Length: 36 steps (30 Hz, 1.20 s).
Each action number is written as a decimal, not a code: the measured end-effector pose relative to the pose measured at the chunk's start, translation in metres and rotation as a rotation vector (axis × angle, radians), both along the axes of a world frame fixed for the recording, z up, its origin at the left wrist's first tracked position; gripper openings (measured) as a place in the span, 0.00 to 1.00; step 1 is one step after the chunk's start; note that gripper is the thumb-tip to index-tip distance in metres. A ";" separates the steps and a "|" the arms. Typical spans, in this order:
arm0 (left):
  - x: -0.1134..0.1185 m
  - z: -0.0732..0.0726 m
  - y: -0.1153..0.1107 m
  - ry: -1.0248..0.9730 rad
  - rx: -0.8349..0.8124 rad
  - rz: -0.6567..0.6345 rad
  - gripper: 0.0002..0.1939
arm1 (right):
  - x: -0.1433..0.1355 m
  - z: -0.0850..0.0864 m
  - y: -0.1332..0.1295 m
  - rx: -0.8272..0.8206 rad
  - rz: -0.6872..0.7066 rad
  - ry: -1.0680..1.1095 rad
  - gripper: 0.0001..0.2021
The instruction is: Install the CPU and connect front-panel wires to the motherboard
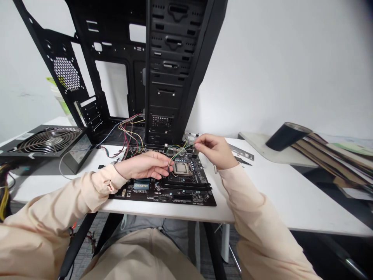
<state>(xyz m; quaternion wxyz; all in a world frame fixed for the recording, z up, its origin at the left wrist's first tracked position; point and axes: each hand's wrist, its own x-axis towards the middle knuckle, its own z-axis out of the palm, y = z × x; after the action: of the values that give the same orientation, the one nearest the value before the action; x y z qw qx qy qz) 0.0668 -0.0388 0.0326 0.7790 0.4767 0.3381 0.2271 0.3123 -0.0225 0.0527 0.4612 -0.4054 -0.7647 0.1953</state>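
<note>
Thin green and yellow wires [178,153] with a small dark connector at one end stretch between my two hands. My left hand [148,165] pinches the connector end above the motherboard [201,199], which lies flat at the table's front edge. The other end of the wires is between the thumb and fingers of my right hand [214,149], over the board's far right corner. Below the wires the silver processor [181,168] shows in its socket. A blue-grey heatsink [141,186] marked GIGABYTE sits left of it, partly covered by my left hand.
A black computer case [175,89] stands open behind the board, with several coloured cables [128,130] hanging out. At left is a power supply [49,142] with a round fan grille. Right of my hand lie a perforated metal plate [240,152], a dark cylinder [287,136] and stacked cardboard [323,159].
</note>
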 end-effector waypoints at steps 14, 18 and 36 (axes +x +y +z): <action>0.000 -0.002 -0.006 -0.118 -0.045 -0.149 0.19 | 0.003 0.001 0.002 -0.123 0.107 0.152 0.09; 0.001 -0.003 -0.007 -0.136 -0.022 -0.155 0.20 | 0.001 0.000 0.002 -0.121 0.123 0.122 0.09; 0.001 -0.010 -0.004 -0.065 0.030 -0.180 0.20 | -0.001 0.000 0.001 -0.101 0.149 0.060 0.07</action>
<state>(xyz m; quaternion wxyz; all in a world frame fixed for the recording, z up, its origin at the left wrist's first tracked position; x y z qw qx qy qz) 0.0675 -0.0427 0.0222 0.7995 0.5093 0.2650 0.1765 0.3113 -0.0211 0.0523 0.4471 -0.3643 -0.7676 0.2795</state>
